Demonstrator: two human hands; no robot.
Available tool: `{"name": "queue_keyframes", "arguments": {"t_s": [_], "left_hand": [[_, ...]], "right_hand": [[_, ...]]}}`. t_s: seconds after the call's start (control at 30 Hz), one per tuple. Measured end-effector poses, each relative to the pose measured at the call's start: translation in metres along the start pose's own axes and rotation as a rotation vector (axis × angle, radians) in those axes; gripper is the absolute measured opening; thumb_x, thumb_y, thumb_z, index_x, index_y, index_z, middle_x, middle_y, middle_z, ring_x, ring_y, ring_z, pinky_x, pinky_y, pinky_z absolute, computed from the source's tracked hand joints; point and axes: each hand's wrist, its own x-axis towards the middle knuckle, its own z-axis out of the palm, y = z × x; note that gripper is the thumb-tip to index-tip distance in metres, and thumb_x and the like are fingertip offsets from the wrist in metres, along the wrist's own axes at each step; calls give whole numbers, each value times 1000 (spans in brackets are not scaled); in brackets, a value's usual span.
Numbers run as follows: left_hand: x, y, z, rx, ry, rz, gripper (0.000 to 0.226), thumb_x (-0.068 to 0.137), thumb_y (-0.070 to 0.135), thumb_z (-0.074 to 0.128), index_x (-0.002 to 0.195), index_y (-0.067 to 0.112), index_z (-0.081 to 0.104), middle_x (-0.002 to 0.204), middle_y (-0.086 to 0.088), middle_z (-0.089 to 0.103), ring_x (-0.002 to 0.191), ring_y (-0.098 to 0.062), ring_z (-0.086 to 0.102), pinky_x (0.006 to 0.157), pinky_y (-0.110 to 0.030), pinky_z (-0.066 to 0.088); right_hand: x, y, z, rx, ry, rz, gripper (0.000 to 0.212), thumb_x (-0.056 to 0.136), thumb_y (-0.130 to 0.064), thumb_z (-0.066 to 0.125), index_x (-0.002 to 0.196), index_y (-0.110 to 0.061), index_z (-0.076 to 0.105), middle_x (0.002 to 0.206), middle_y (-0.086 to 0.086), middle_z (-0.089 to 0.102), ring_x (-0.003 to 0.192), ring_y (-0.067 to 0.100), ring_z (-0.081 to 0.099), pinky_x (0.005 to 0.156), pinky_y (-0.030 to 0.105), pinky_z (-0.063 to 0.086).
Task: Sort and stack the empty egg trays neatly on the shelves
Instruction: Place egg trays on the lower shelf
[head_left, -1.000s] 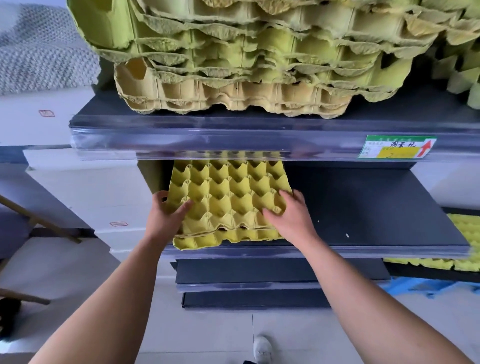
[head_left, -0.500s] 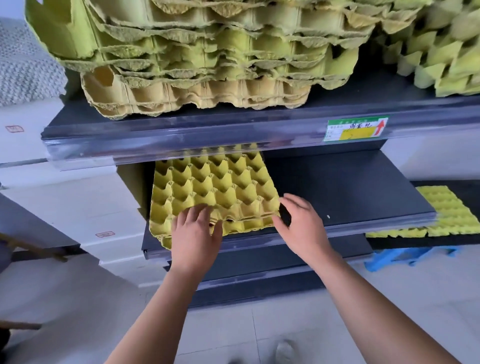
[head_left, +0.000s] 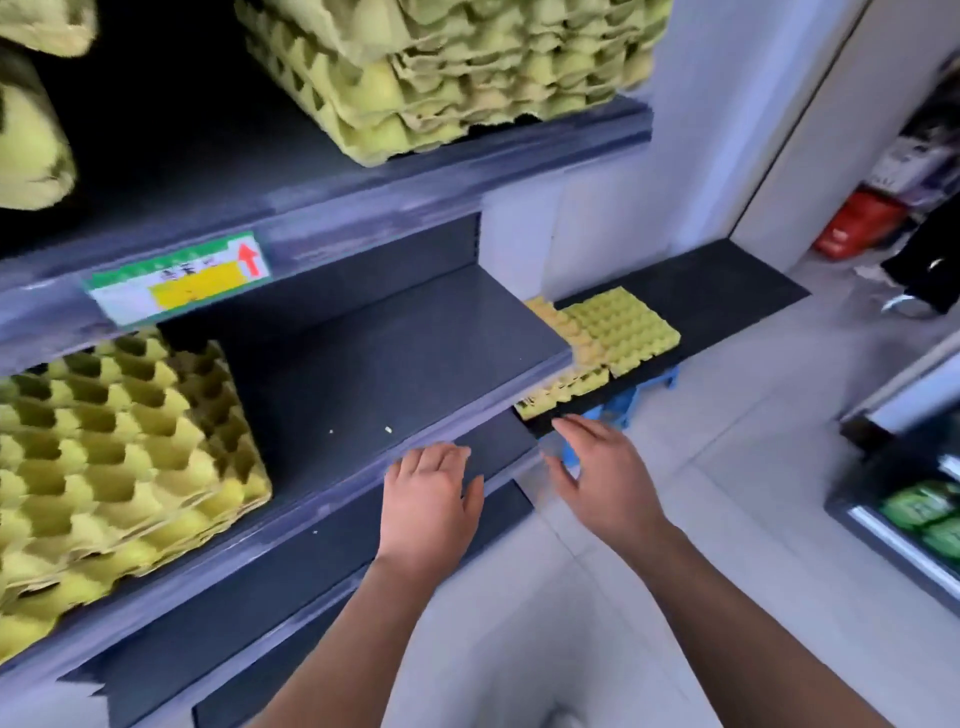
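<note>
The left hand (head_left: 426, 499) and right hand (head_left: 608, 483) hovered spread, empty; a hasty grip could crumple the overlapping trays (head_left: 623, 327).

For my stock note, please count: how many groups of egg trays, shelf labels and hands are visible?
Tray groups: 4
Labels: 1
Hands: 2 (left hand, right hand)
Total: 7

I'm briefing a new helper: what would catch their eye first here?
A stack of yellow-green moulded pulp egg trays sits left on the dark middle shelf, a taller ragged pile on the shelf above, a few more trays on the low ledge at right. The left hand and right hand hover open, empty.
</note>
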Motion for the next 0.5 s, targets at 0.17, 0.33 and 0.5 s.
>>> {"name": "queue_keyframes", "arguments": {"t_s": [0.17, 0.33, 0.5], "left_hand": [[58, 103, 56, -56, -42, 73, 30, 69, 22, 80, 97, 13, 72, 95, -3, 71, 82, -30, 68, 74, -38, 53], [110, 177, 104, -130, -121, 68, 21, 78, 22, 70, 97, 13, 69, 96, -4, 69, 85, -32, 64, 74, -38, 49], [176, 222, 150, -163, -183, 63, 34, 91, 30, 58, 121, 13, 62, 118, -3, 63, 110, -27, 57, 93, -37, 42]], "right_hand": [[2, 115, -37, -54, -4, 118, 38, 76, -22, 61, 108, -3, 67, 103, 13, 69, 93, 35, 64, 82, 43, 55], [19, 211, -56, -99, 18, 193, 40, 77, -18, 72, 114, -3, 67, 110, 13, 68, 101, 34, 63, 91, 40, 49], [62, 288, -60, -95, -40, 259, 44, 89, -26, 59, 130, -9, 57, 130, 8, 59, 119, 29, 52, 103, 34, 37]]}}
